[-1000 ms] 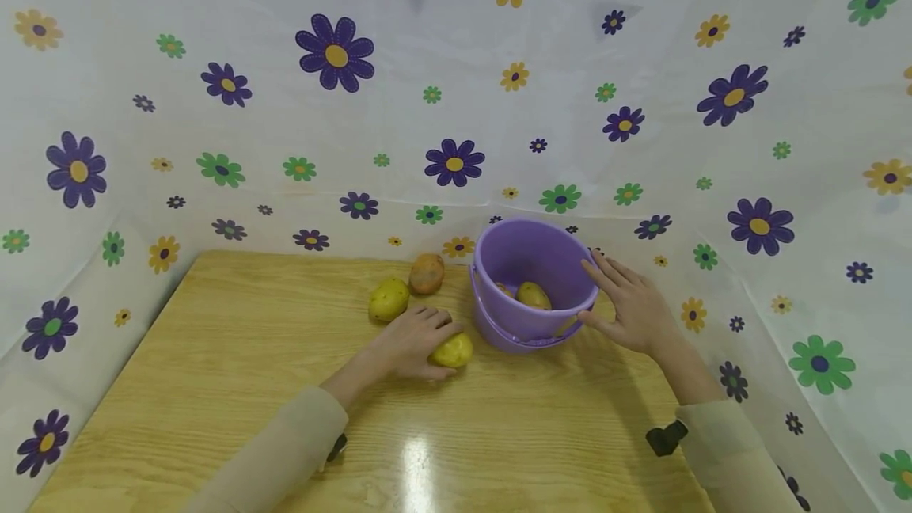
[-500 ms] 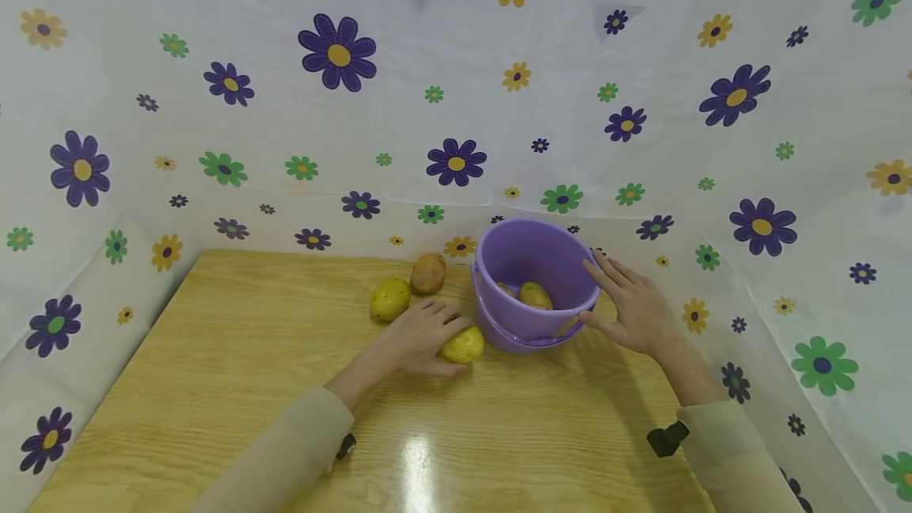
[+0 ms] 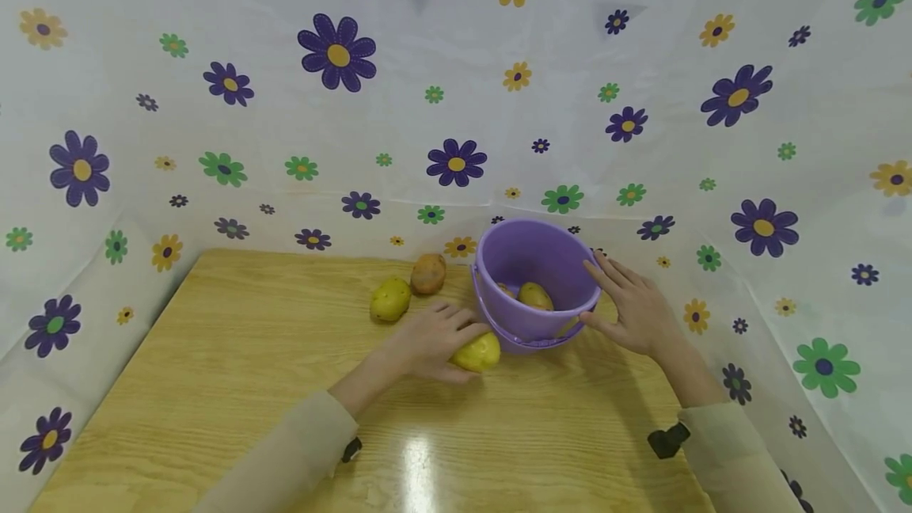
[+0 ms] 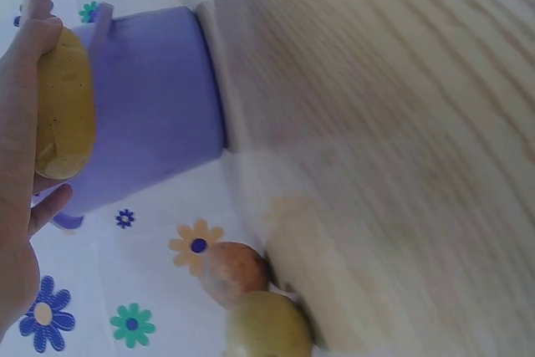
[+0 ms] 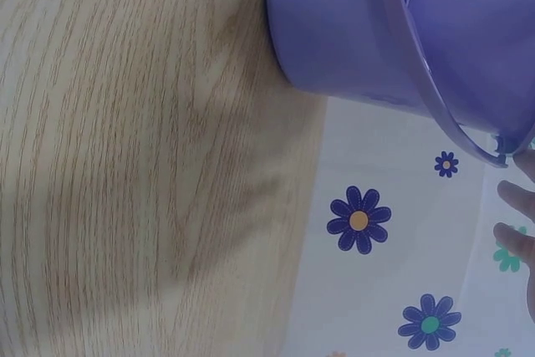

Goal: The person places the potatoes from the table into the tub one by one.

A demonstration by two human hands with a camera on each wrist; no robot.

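My left hand (image 3: 427, 344) grips a yellow potato (image 3: 479, 352) in front of the purple bucket (image 3: 523, 327). In the left wrist view the held potato (image 4: 65, 110) is off the table, with the bucket wall behind it. At the bucket's right side, my right hand (image 3: 637, 311) touches the rim with its fingers spread and fairly straight. Inside the bucket lies a potato (image 3: 534, 296), and part of another round thing shows beside it. Only the fingertips (image 5: 512, 236) of the right hand show in the right wrist view, near the bucket's handle (image 5: 426, 81).
Left of the bucket a greenish-yellow potato (image 3: 390, 299) and a browner, reddish one (image 3: 428, 273) lie close together on the wooden table (image 3: 235, 347). A white flowered cloth (image 3: 399, 117) stands behind the table and along its sides.
My left hand has moved to the right with the yellow potato, closer to the front of the bucket. The right hand stays at the rim.
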